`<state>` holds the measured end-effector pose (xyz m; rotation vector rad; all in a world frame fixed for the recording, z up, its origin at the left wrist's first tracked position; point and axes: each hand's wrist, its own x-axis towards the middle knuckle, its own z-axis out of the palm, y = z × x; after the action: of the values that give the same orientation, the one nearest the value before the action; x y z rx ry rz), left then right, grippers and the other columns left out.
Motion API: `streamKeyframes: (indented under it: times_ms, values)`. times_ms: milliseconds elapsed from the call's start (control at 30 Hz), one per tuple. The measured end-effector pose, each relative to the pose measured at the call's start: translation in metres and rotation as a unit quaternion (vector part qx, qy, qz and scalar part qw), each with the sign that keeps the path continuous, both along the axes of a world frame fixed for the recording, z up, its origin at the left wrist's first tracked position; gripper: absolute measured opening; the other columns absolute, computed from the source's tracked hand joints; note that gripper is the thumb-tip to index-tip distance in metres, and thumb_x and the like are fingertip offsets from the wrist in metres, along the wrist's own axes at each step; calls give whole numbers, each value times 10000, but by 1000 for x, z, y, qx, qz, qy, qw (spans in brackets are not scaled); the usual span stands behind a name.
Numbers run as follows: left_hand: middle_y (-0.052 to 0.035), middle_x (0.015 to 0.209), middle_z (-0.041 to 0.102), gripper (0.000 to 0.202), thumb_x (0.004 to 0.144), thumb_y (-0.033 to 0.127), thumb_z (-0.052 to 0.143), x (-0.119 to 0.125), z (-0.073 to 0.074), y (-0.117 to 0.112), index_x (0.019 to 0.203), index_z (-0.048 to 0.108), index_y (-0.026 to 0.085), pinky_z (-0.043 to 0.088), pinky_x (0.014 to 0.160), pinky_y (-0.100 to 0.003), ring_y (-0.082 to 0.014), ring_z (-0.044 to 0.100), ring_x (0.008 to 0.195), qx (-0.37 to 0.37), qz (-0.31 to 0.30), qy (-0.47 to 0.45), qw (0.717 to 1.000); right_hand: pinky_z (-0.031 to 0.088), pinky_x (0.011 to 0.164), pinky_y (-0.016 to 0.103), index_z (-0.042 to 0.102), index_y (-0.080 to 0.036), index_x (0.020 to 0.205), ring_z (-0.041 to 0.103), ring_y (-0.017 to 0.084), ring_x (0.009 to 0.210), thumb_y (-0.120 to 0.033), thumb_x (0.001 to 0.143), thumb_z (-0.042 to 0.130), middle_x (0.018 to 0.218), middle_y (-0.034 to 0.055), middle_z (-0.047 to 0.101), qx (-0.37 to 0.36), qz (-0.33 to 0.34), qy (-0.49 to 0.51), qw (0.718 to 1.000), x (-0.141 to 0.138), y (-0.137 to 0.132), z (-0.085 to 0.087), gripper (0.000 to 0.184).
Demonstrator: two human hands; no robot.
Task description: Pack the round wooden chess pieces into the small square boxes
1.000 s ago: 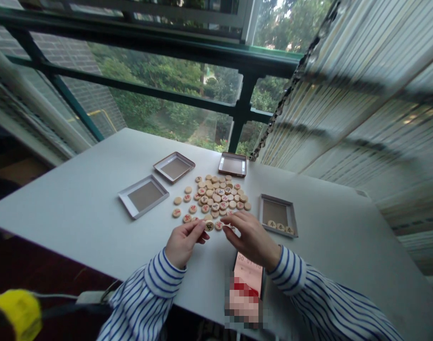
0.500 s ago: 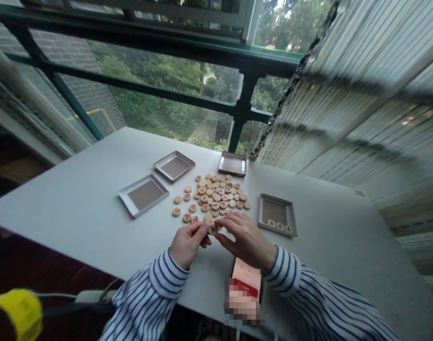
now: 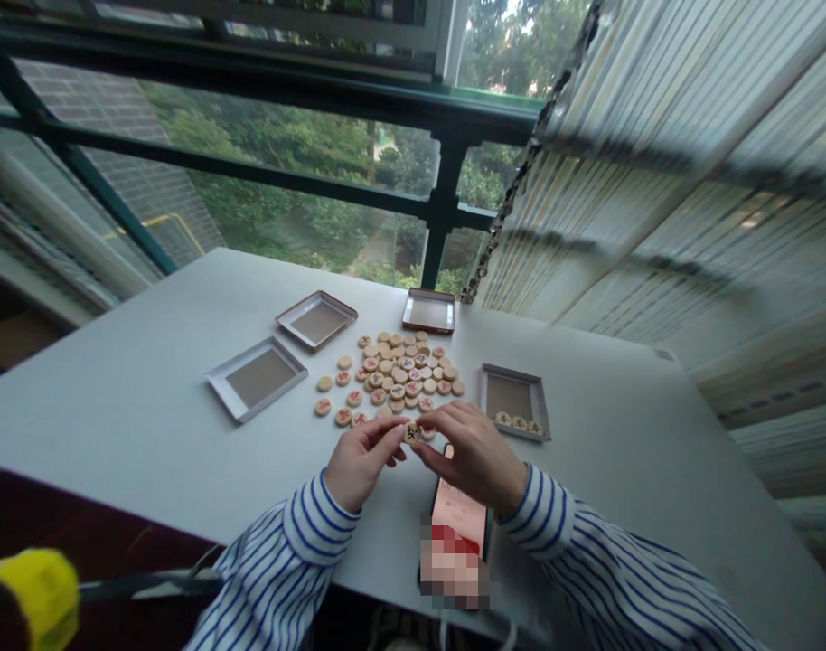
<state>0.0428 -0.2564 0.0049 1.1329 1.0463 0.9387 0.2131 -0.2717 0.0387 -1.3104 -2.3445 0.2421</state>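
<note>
Over table, left hand, right hand: grip narrow, pinching 1 black-lettered disc.

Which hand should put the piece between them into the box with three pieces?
Probably the right hand: it's nearer the box and also at the piece. The left hand sits farther from the box.

Piece at lower centre: one black Chinese character, too small to read surely; three pieces in the tray right of centre: matching black character, looks like 卒; loose pieces mid-frame: red or black characters, too small to read; phone at bottom centre: faint digits near screen top, maybe 00, lower part pixelated.
</note>
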Motion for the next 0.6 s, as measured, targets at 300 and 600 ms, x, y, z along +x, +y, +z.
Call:
streamKeyframes:
  times_ms: [300,600]
  values:
    - [-31,607,632,368,683,411,619,14,11,6,897,671,116,430,508,-239,-110,526,522,32,-28,7,999,391,749,303,542,-192,1022,537,161,855,-313,822,515,895,58,617,11,10,31,999,17,1,9,235]
    - [-36,686,651,358,723,377,602,34,14,10,976,639,127,438,543,-241,-117,551,576,44,-39,4,998,399,748,313,564,-194,959,544,164,851,-298,806,540,888,54,627,27,-26,55,998,35,-1,9,186]
